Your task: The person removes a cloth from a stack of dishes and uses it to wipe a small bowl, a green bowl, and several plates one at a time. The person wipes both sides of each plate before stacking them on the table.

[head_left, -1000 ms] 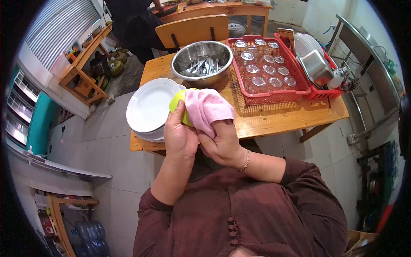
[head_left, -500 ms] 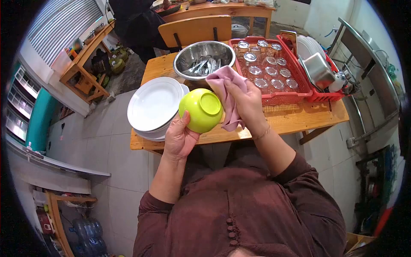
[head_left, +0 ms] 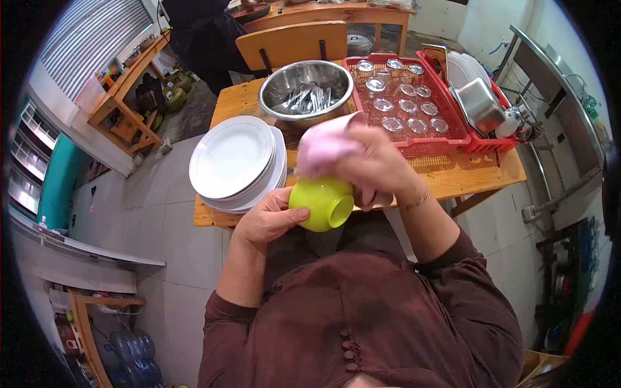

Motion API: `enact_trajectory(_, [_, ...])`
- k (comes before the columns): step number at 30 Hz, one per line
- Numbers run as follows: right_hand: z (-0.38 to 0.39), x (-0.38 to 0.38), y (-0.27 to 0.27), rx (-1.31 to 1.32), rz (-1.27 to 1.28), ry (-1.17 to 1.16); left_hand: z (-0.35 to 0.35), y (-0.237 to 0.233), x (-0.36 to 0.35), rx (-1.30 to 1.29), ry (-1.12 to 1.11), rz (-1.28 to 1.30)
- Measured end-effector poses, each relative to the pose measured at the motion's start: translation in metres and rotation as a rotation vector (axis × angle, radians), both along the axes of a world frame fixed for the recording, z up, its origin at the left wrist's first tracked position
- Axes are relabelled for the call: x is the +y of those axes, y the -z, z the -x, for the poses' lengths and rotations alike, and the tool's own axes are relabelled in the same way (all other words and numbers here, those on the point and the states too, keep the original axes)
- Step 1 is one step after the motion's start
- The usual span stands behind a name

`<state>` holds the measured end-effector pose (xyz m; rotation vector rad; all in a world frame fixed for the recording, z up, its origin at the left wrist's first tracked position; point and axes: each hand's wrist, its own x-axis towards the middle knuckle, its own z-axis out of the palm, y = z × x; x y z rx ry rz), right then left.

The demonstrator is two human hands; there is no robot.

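Note:
A lime-green bowl is in my left hand, thumb on its outer wall, its foot turned toward the lower right. My right hand, somewhat blurred, grips a pink cloth just above the bowl; the cloth hides the bowl's upper edge. White plates are stacked at the table's left side, close to my left hand. Behind the cloth stands a steel basin with spoons and forks inside.
A red crate holds several upturned glasses. Beside it, another red crate has white plates and a steel container. All stand on the wooden table. Past the wooden chair is a person in dark clothes.
The bowl has moved down and slightly right, tipping so its foot faces lower right. My right hand and the cloth have come down onto the bowl's upper side.

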<state>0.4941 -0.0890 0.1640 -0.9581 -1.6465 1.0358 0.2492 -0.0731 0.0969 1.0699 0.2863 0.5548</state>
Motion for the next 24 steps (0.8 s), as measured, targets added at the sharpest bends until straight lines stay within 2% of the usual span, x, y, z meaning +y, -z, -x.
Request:
enact_trajectory(2, [0.007,-0.006,-0.007,-0.246,-0.191,-0.098,0.004,-0.011,0.000,-0.013,0.069,-0.038])
enact_trajectory(3, [0.004,-0.003,-0.008,-0.231,-0.123,-0.157,0.009,-0.014,0.001,-0.035,0.114,-0.083])
enact_trajectory(4, [0.004,-0.002,-0.011,-0.016,0.136,-0.242,0.011,-0.015,0.001,-0.059,0.155,-0.130])
enact_trajectory(6, [-0.013,0.005,-0.001,0.280,0.480,-0.547,0.010,-0.012,0.002,-0.150,0.156,-0.137])
enact_trajectory(9, [-0.007,-0.004,0.015,0.272,0.512,-0.627,0.012,-0.001,0.014,-0.210,0.134,-0.144])
enact_trajectory(10, [-0.004,-0.006,0.017,0.312,0.491,-0.513,0.015,0.000,0.016,-0.203,0.035,-0.106])
enact_trajectory(12, [0.003,-0.011,0.011,0.390,0.443,-0.281,0.010,0.000,0.021,-0.076,-0.369,-0.051])
enact_trajectory(13, [0.003,-0.010,0.006,0.290,0.397,-0.173,0.004,-0.003,0.023,0.054,-0.443,-0.054])
enact_trajectory(16, [0.019,-0.010,0.019,0.112,0.207,0.009,-0.027,-0.012,0.004,-0.207,-0.367,0.035])
enact_trajectory(17, [0.029,-0.014,0.021,0.205,0.225,-0.030,-0.039,-0.007,0.002,-0.183,-0.449,-0.125])
enact_trajectory(20, [0.058,-0.027,0.039,0.397,0.229,-0.138,-0.036,0.002,0.011,-0.249,-0.458,0.092])
enact_trajectory(21, [0.052,-0.029,0.040,0.263,0.350,-0.187,-0.034,0.000,0.006,-0.250,-0.464,0.109])
enact_trajectory(24, [0.033,-0.016,0.031,-0.293,0.123,-0.360,-0.027,0.005,0.006,-0.134,-0.242,0.112])
